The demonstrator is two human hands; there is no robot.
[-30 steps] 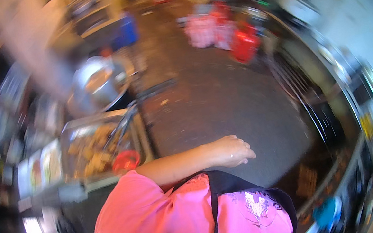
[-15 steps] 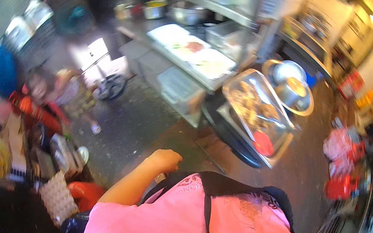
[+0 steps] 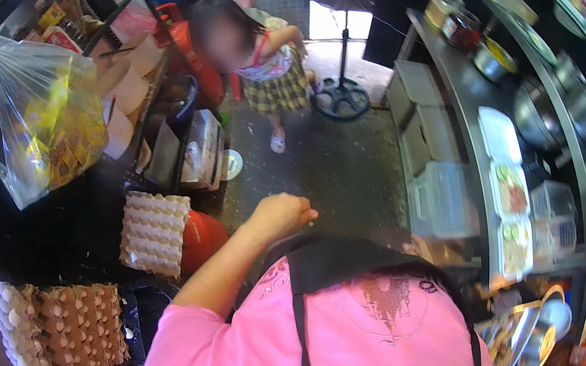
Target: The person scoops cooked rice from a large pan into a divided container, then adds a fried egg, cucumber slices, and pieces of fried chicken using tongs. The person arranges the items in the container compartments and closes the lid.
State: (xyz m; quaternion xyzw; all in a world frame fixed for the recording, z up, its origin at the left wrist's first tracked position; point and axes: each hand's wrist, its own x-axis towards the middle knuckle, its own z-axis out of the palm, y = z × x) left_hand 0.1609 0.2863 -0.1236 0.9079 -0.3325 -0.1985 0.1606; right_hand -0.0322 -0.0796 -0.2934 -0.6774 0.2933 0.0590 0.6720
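Note:
My left hand (image 3: 283, 214) is held out in front of my pink shirt (image 3: 381, 339), above the dark floor. Its fingers are curled closed, and the palm side is hidden, so whatever may be inside cannot be made out. Nearest to that arm is an empty-looking egg tray (image 3: 156, 233) of grey-brown pulp, leaning by a red rounded object (image 3: 201, 238). A black apron (image 3: 352, 257) hangs over my chest. My right hand does not show; the body and apron cover that side.
Ahead stands a person (image 3: 270, 70) in a checked skirt, beside a standing fan (image 3: 342, 97). Right, a steel counter (image 3: 452, 90) carries open foam boxes (image 3: 508, 186). Left are a clear bag of yellow packets (image 3: 50, 123) and stacked egg trays (image 3: 85, 330).
The view has swung right, so the counter is now along the right side and the food trays lie at the lower right. My left hand stays out in front, fingers still curled.

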